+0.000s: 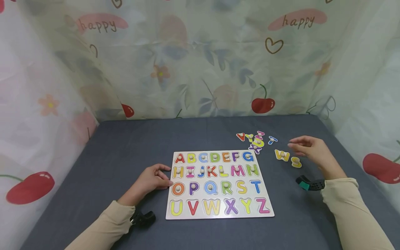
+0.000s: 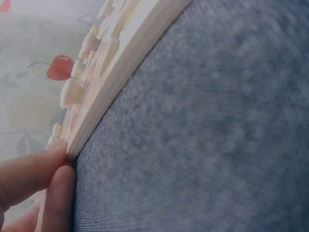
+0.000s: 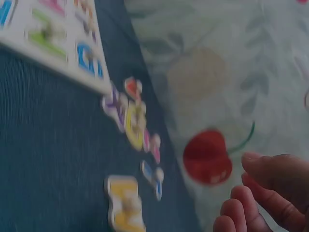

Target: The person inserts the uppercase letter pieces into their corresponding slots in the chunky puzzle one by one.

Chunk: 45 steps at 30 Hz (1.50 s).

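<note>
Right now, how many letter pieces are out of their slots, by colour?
Yellow shades: 4 (U, Y, W, S)
Red: 1 (V)
Pink: 1 (Z)
Purple: 1 (X)
Blue: 1 (T)
Total: 8

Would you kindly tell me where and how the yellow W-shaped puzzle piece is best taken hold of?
Probably by its small, round, pale knob, pinched from above and slightly from the right: the yellow W-shaped puzzle piece lies flat on the dark grey tabletop, the knob stands up at its middle, and the bare right hand is on that side.
</note>
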{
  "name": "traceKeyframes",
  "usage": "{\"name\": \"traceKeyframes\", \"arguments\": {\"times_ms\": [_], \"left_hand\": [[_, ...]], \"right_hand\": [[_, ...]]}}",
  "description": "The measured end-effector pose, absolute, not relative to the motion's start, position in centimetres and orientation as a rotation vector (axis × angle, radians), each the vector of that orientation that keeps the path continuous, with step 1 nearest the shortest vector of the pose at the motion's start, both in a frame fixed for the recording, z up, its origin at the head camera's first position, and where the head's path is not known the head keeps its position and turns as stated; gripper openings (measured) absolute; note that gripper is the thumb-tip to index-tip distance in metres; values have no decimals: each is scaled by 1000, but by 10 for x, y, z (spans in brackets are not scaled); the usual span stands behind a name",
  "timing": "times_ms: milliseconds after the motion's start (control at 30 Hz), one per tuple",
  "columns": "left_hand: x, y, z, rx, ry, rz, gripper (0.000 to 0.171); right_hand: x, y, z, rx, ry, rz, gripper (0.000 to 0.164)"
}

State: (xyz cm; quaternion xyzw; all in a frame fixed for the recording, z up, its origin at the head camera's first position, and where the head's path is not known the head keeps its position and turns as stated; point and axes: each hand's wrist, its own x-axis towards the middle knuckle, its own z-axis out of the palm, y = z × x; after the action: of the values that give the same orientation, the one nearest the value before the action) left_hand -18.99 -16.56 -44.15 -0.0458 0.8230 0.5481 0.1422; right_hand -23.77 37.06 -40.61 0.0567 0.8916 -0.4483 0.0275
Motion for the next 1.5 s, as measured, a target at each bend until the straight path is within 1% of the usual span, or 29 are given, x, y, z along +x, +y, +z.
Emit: {"name": "traceKeyframes", "arguments": {"times_ms": [33,133,267,567,1000,1133,1333,1500], "left_hand": [[-190,-165,-441,-131,2374,1582,55],[-190,-165,-441,-133,2377,1578,55],[-190,-165,-441,-129,2386,1573,54],[-189,-165,-442,-121,2373,1595,55],[-189,-165,-441,-128,2387,1579,55],[-189,-165,-442,-127,2388,1576,55],[-189,-166,-442,-135,2376,1587,55],[-189,-166,-441,-128,2371,1585,55]], "right_hand": [[-239,380,-410,213,2751,-1391,54],[-232,394,-409,206,2738,-1358,59],[-220,396,-404,161,2681,-1313,62],[-219,393,-416,151,2630,-1201,58],[-217,388,-417,146,2684,-1110,47],[-216,386,-415,190,2692,-1091,46],[-214,374,-406,239,2752,-1130,55],[-210,351,-393,200,2838,-1137,53]]}}
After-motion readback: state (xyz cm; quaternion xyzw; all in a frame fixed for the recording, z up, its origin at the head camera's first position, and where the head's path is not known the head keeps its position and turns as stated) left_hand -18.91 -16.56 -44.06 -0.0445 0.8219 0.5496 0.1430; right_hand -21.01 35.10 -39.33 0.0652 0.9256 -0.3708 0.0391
